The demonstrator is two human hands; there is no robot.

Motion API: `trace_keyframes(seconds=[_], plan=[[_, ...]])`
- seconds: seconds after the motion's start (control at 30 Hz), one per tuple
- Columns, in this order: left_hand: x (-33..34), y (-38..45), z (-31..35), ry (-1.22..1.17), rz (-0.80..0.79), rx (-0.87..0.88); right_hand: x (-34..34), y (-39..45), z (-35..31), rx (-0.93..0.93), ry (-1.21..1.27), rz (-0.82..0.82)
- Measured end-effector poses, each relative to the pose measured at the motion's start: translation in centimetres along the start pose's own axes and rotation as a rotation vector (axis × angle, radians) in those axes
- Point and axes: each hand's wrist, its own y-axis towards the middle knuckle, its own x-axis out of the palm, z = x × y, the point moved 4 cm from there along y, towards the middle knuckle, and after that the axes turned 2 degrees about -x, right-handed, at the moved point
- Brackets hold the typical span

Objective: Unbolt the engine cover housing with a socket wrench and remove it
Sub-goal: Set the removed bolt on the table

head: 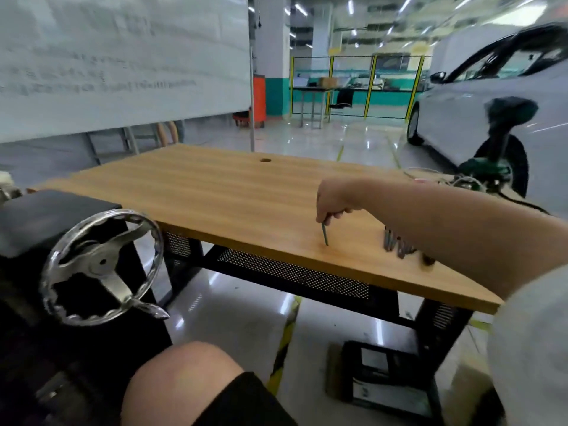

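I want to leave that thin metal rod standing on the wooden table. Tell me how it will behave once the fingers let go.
The thin metal rod is held tilted by the right hand, only its tip touching the wooden table, so it will probably topple. It looks straight and stiff, so it should not bend. If round, it may roll on the smooth top; its cross-section is too blurred to tell.

nothing here can be read. the large white board (123, 56) at the upper left carries several rows of grey writing, but motion blur smears them into streaks and not one letter or number comes clear. a yellow patch (334, 50) on the far pillar may be a sign; it is too small and soft to show any text.
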Motion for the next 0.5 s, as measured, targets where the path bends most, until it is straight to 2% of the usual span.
trace_keyframes(seconds=[0.13,0.2,0.27,0.37,0.5], plan=[[3.0,-1.1,-0.4,0.033,-0.019,0.008,-0.2,-1.1,3.4,0.048,-0.173,0.001],[4.3,-1.5,-0.4,-0.018,-0.079,-0.001,-1.3,-1.8,4.2,0.062,-0.295,0.011],[5.0,-1.7,-0.1,0.032,-0.061,0.035,-3.1,-2.5,4.3,0.05,-0.371,0.093],[6.3,-1.8,0.5,0.03,-0.066,0.044,-5.3,-3.4,3.0,-0.02,-0.378,0.218],[7.4,-2.2,1.3,0.018,-0.09,0.057,-5.2,-4.4,-0.8,-0.153,-0.321,0.263]])
